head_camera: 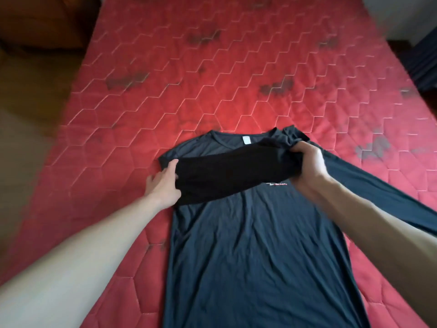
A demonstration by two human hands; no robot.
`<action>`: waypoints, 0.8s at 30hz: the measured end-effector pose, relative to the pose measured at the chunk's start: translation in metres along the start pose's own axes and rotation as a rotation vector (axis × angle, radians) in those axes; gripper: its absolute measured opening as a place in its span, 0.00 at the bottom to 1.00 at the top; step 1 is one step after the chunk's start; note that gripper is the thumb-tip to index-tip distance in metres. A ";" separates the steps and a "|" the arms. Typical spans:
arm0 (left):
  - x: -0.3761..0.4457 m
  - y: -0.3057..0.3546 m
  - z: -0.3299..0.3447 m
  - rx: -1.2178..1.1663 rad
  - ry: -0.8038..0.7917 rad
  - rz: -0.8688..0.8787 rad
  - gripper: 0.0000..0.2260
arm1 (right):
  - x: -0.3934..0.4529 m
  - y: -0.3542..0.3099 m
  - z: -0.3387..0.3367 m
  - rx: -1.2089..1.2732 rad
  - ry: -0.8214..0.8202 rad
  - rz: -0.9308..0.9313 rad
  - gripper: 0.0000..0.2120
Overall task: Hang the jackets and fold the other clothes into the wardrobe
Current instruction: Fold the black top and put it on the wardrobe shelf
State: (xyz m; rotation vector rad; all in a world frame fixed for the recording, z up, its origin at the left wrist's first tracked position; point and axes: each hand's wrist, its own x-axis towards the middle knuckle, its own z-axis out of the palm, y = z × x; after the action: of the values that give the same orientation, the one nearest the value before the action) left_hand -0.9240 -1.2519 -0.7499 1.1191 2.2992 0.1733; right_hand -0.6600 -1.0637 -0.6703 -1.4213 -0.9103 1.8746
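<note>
A dark blue long-sleeved shirt (255,245) lies flat and face up on the red quilted mattress (189,91), collar pointing away from me. Its left sleeve (231,171) is folded across the chest as a darker band. My left hand (163,183) holds that band's left end at the shirt's shoulder. My right hand (307,162) grips the bunched cuff end of the folded sleeve near the right shoulder. The other sleeve (369,183) stretches out to the right, under my right forearm.
The mattress fills most of the view, with dark blotches in its pattern. A brown floor (30,102) and dark wooden furniture (35,17) lie to the left. A dark blue cloth (423,67) hangs at the right edge.
</note>
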 end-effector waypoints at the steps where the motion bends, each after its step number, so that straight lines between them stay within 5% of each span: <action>1: 0.010 0.010 0.006 0.051 -0.022 0.020 0.40 | 0.008 -0.002 -0.020 0.019 0.042 -0.006 0.17; 6: 0.040 0.041 0.038 0.206 -0.008 -0.050 0.32 | 0.047 0.015 -0.103 -0.137 0.333 0.000 0.08; 11: 0.056 0.039 0.042 0.324 0.034 -0.096 0.33 | 0.068 0.049 -0.145 -0.348 0.332 0.051 0.11; 16: 0.073 0.028 0.028 0.587 0.144 0.017 0.19 | 0.091 0.060 -0.152 -0.448 0.346 0.126 0.11; 20: 0.085 0.026 0.013 0.551 0.064 0.194 0.12 | 0.104 0.062 -0.157 -0.865 0.346 -0.102 0.07; 24: 0.090 0.018 -0.001 0.516 -0.018 0.213 0.12 | 0.116 0.050 -0.156 -0.811 0.424 -0.337 0.03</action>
State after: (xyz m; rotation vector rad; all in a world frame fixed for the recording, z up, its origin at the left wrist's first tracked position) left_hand -0.9559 -1.1717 -0.7820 1.6091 2.2650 -0.3703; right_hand -0.5390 -0.9753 -0.8041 -1.8602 -1.6498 0.9094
